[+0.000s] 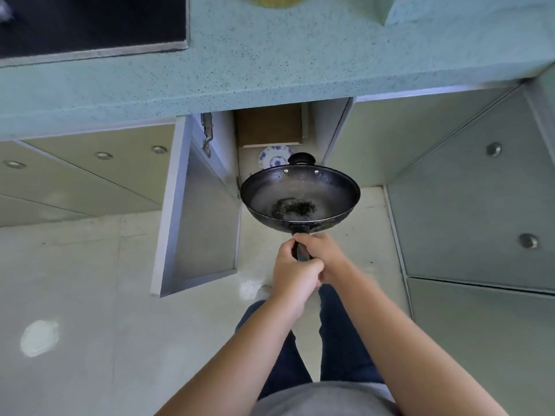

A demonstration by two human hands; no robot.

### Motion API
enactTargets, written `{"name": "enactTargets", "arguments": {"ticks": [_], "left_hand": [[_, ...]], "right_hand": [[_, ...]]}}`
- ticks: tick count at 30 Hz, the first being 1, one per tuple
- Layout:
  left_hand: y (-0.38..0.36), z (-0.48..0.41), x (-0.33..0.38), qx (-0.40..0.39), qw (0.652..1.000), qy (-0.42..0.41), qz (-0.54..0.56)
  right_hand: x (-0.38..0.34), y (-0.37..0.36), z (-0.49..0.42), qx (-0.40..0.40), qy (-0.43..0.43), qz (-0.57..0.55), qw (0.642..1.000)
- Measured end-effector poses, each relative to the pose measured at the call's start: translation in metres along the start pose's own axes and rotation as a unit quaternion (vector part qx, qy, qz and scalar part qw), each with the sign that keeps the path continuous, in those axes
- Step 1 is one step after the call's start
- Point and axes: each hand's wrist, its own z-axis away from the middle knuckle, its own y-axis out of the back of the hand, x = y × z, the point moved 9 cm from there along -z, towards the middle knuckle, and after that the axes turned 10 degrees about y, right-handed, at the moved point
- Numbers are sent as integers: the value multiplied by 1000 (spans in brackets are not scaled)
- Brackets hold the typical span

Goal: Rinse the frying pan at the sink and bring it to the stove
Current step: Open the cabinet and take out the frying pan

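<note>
A dark round frying pan (300, 195) hangs in the air in front of an open lower cabinet, below the counter edge. Its bottom carries a patch of black burnt residue. Both hands grip its dark handle, which points toward me: my left hand (292, 273) wraps the near end and my right hand (322, 255) holds it just behind the pan. The black glass stove (90, 22) lies in the counter at the top left. No sink is in view.
The teal speckled countertop (270, 64) runs across the top. The cabinet door (195, 220) stands swung open to the left of the pan. A blue-patterned plate (273, 156) stands inside the cabinet. Closed cabinet fronts line both sides; pale floor lies below.
</note>
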Motion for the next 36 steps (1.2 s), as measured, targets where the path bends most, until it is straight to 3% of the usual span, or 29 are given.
{"name": "enactTargets", "arguments": {"ticks": [13, 20, 26, 36], "left_hand": [[-20, 60, -3, -96, 980, -28, -173], [-53, 98, -3, -168, 948, -55, -265], [-77, 132, 4, -198, 931, -90, -294], [-91, 200, -8, -176, 935, -167, -257]], "right_hand": [[5, 41, 78, 133, -2, -107, 985], [7, 78, 119, 217, -3, -187, 958], [-4, 109, 151, 258, 33, -203, 944], [-18, 146, 203, 245, 134, -194, 940]]}}
